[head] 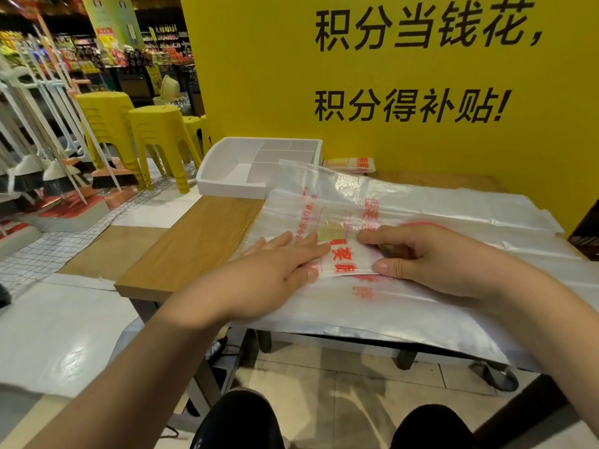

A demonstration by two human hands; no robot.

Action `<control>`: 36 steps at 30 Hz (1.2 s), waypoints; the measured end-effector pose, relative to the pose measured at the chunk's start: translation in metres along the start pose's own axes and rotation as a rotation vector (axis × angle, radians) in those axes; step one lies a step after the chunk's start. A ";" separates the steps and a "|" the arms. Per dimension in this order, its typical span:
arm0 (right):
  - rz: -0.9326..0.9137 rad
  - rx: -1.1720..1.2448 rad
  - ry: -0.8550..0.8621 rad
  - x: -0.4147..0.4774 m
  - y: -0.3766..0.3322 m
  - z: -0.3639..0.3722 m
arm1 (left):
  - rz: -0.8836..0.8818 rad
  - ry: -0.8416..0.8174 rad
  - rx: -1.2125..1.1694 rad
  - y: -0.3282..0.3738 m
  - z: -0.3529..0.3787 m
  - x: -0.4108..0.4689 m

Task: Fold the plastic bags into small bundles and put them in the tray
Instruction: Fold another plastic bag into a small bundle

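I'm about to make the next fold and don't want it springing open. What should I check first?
1. Left hand presses the bag flat: ok.
2. Right hand pinches the folded edge: ok.
3. Fold even and tight: cannot tell.
4. Tray open, visible compartments free: ok.
5. Pile fully on the table: not ok, it overhangs the near edge.

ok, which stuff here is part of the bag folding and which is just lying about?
Job:
- bag mid-fold, left hand pressing it flat, right hand pinching its edge
- bag pile underneath
- tray
- folded bundle beside the tray, not in it

Lying about:
- stools
- brooms
- shelves
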State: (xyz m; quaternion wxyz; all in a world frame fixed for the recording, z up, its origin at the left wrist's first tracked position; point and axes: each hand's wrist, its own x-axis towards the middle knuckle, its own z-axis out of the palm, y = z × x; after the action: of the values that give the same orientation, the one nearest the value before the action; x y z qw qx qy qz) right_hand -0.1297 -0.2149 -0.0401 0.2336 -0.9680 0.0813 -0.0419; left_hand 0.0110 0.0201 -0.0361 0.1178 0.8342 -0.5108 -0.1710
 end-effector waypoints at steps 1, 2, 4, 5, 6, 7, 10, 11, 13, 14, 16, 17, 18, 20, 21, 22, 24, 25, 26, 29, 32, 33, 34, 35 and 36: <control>0.012 -0.002 -0.002 0.001 -0.002 0.000 | -0.006 -0.005 -0.008 0.002 0.000 0.000; 0.025 0.000 -0.001 0.001 -0.005 0.000 | -0.015 -0.004 -0.016 0.003 0.001 -0.001; 0.034 -0.013 0.020 0.002 -0.010 0.000 | -0.026 0.016 -0.018 0.004 0.001 -0.002; 0.029 -0.038 0.023 0.002 -0.012 -0.001 | -0.023 0.035 -0.019 0.004 0.002 -0.002; 0.023 -0.061 0.013 0.002 -0.015 -0.002 | -0.013 0.062 -0.029 0.003 0.001 -0.002; 0.022 -0.076 -0.006 0.003 -0.017 -0.005 | -0.002 0.087 -0.045 0.004 0.000 -0.002; 0.008 -0.089 -0.029 0.004 -0.027 -0.016 | 0.000 0.128 -0.059 0.008 -0.008 0.001; 0.003 -0.088 -0.024 0.005 -0.029 -0.018 | -0.009 0.133 -0.053 0.010 -0.011 0.003; 0.005 -0.072 0.001 0.005 -0.032 -0.019 | -0.027 0.167 -0.100 0.015 -0.015 0.006; 0.010 -0.056 0.015 0.005 -0.032 -0.019 | -0.032 0.210 -0.164 0.017 -0.016 0.007; 0.010 0.001 0.055 0.005 -0.031 -0.018 | -0.036 0.325 -0.330 0.019 -0.016 0.012; 0.018 0.053 0.082 0.005 -0.029 -0.018 | -0.045 0.373 -0.404 0.020 -0.016 0.014; 0.030 0.126 0.115 0.004 -0.030 -0.019 | -0.056 0.407 -0.465 0.021 -0.017 0.016; 0.068 0.314 0.179 0.005 -0.027 -0.024 | -0.048 0.454 -0.561 0.023 -0.021 0.021; 0.084 0.424 0.201 0.007 -0.024 -0.028 | -0.024 0.470 -0.616 0.023 -0.025 0.025; 0.103 0.530 0.216 0.009 -0.020 -0.032 | 0.003 0.484 -0.677 0.023 -0.031 0.030; 0.174 0.647 0.223 0.016 -0.011 -0.042 | 0.047 0.505 -0.768 0.024 -0.045 0.041; 0.199 0.671 0.208 0.021 -0.007 -0.048 | 0.064 0.519 -0.780 0.023 -0.053 0.048; 0.207 0.704 0.199 0.027 -0.003 -0.053 | 0.075 0.536 -0.761 0.023 -0.060 0.057; 0.215 0.815 0.253 0.056 0.005 -0.072 | 0.081 0.579 -0.667 0.021 -0.083 0.094; 0.290 0.877 0.389 0.099 0.019 -0.089 | 0.078 0.655 -0.373 0.013 -0.104 0.140; 0.325 0.880 0.430 0.115 0.026 -0.092 | 0.091 0.667 -0.185 0.009 -0.108 0.155; 0.367 0.871 0.459 0.129 0.032 -0.092 | 0.117 0.656 -0.012 0.004 -0.110 0.169; 0.411 0.849 0.470 0.142 0.039 -0.091 | 0.140 0.621 0.124 0.001 -0.112 0.182; 0.454 0.828 0.467 0.154 0.045 -0.088 | 0.147 0.566 0.221 -0.003 -0.112 0.194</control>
State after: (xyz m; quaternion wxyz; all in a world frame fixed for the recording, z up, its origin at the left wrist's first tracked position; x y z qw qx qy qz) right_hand 0.0052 -0.3211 0.0239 0.5756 -0.7175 0.3156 -0.2331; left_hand 0.1402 -0.1495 0.0326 0.1760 0.8173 -0.5321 0.1335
